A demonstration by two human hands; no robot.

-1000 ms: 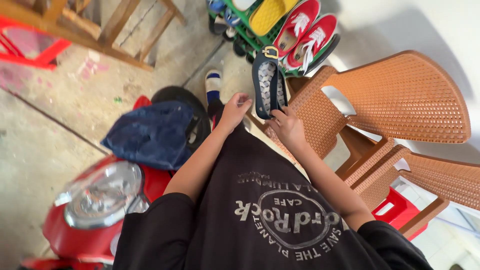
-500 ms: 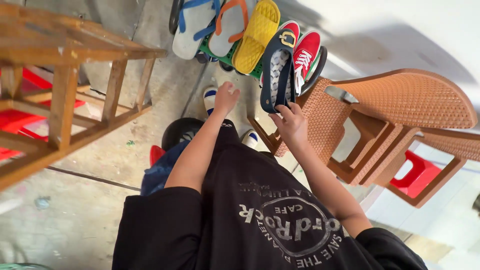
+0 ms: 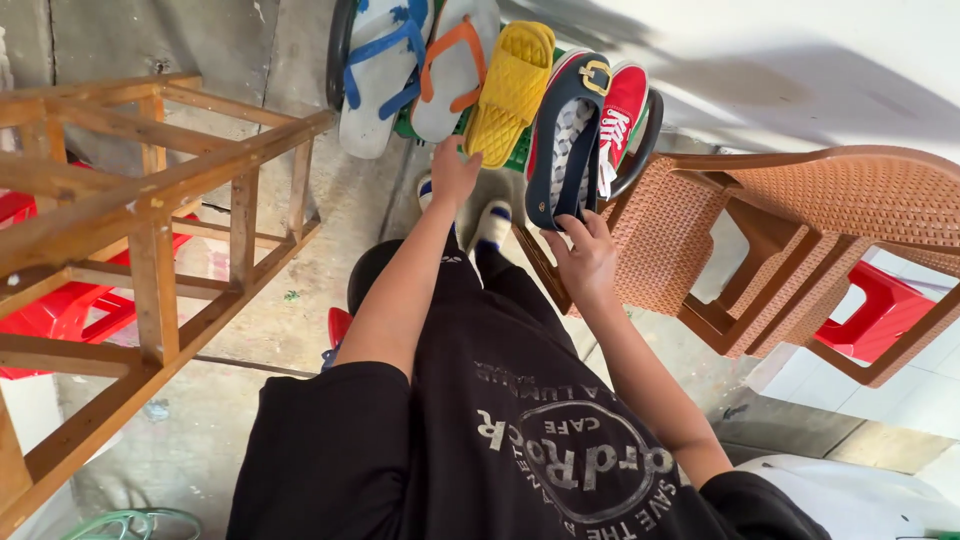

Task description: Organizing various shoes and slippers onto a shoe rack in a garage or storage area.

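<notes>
Now our right hand (image 3: 588, 258) pinches the heel of a navy shoe (image 3: 562, 140) against the shoe rack (image 3: 520, 155), beside red sneakers (image 3: 622, 105); our left hand (image 3: 455, 175), fingers curled, touches a yellow slipper (image 3: 508, 90).

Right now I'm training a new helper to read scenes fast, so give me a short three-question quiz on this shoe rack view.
1. True or false: the right hand holds a navy shoe by its heel end.
2. Which footwear is the left hand nearest? A) red sneaker B) yellow slide C) blue-strapped flip-flop
3. Fill in: to the right of the person stand stacked brown plastic ____.

Key
1. True; the navy shoe has a gold buckle at its far end.
2. B, the yellow slide; whether the hand touches it cannot be told.
3. chairs.
</notes>
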